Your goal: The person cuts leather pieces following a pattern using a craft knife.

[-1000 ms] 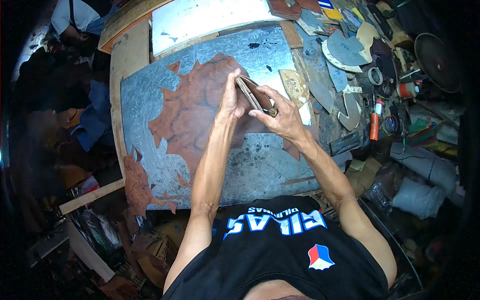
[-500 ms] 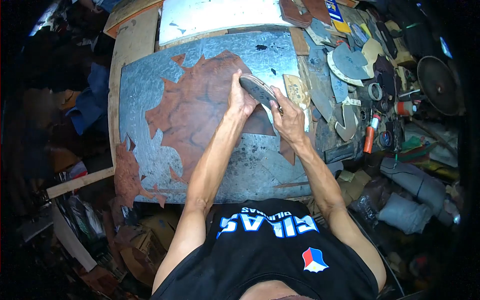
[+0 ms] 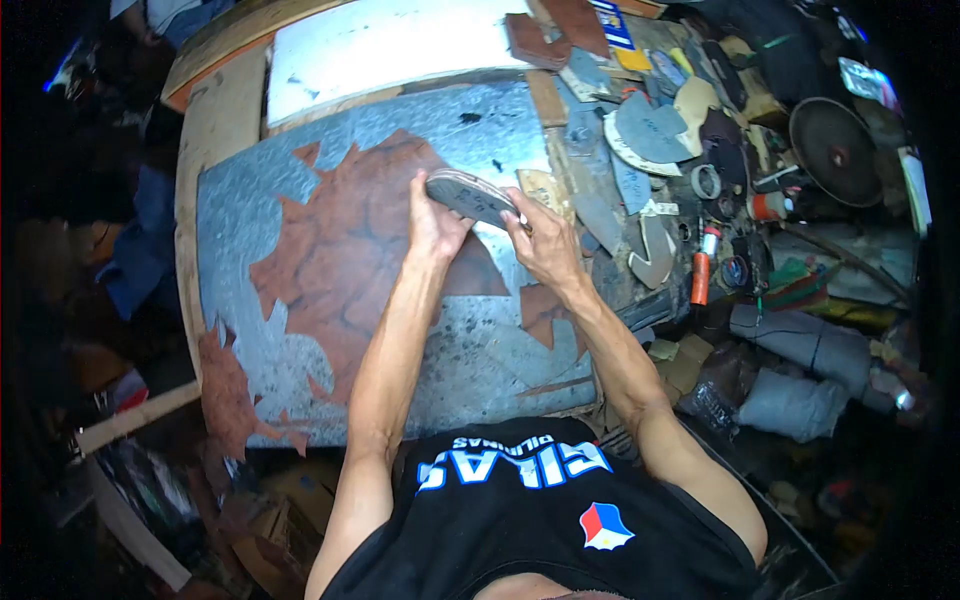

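Observation:
A stack of flat, curved pieces (image 3: pixel 470 197) with a dark grey top face and pale, layered edges is held over the table between my two hands. Faint handwriting marks its top piece. My left hand (image 3: pixel 437 228) is closed around the stack's left end, thumb up along the edge. My right hand (image 3: pixel 547 240) pinches the other end; a small dark thing shows by its fingers, too small to name. Below them a large brown leather hide (image 3: pixel 350 235) with jagged cut edges lies on the metal sheet (image 3: pixel 465 345).
Grey and tan pattern pieces (image 3: pixel 655 128) crowd the right side, with a tape roll (image 3: pixel 705 181) and an orange tube (image 3: pixel 700 278). Brown leather scraps (image 3: pixel 228 385) lie at the lower left. A white board (image 3: pixel 390 50) spans the back, and another person (image 3: pixel 160 18) is at the far left.
The camera view has shifted, so the table appears lower and further left. Between my hands the stack has turned nearer to level, and both hands still grip it.

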